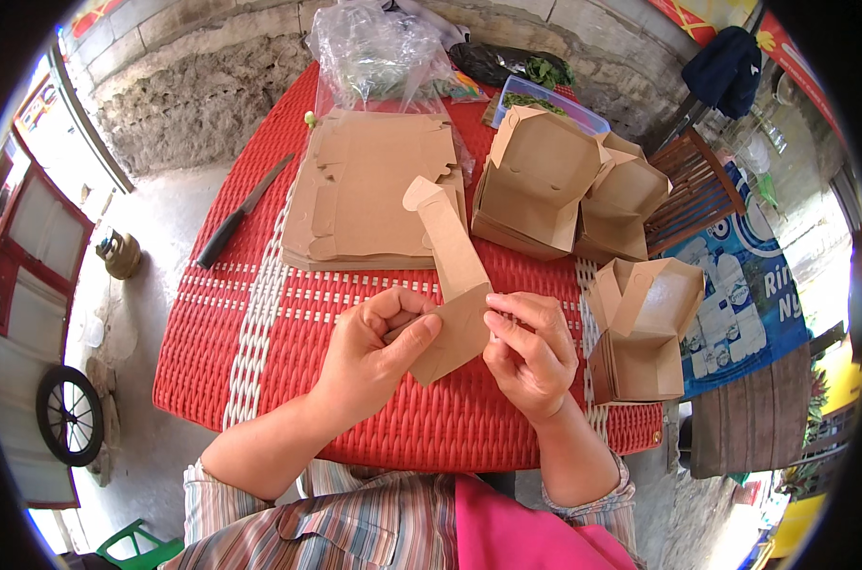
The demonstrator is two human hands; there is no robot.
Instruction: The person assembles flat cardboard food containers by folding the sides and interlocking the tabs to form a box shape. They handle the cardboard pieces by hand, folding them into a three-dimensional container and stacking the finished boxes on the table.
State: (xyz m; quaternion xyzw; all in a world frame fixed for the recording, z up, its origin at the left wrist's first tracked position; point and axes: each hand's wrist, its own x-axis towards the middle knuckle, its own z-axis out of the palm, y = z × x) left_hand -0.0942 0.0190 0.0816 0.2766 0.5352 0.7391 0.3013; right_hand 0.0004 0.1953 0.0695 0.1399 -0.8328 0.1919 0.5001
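Note:
Over the near middle of the table I hold a partly folded brown cardboard box (461, 332). A long narrow flap with a rounded end sticks up from it toward the far side. My left hand (378, 342) is closed on its left side, thumb flat on the near panel and the other fingers curled behind. At its right edge, my right hand (535, 351) pinches the card between thumb and fingertips. Just beyond lies a stack of flat, unfolded box blanks (374, 190). Folded open boxes (535, 185) are piled to the right, with another small stack of boxes (644, 332) nearer me.
A knife (246, 211) with a black handle lies on the red woven table (355, 408), left of the blanks. At the far end are a clear plastic bag (378, 57), a black bag (492, 65) and a blue-rimmed container (583, 116) with greens. A wooden chair (697, 190) stands at right.

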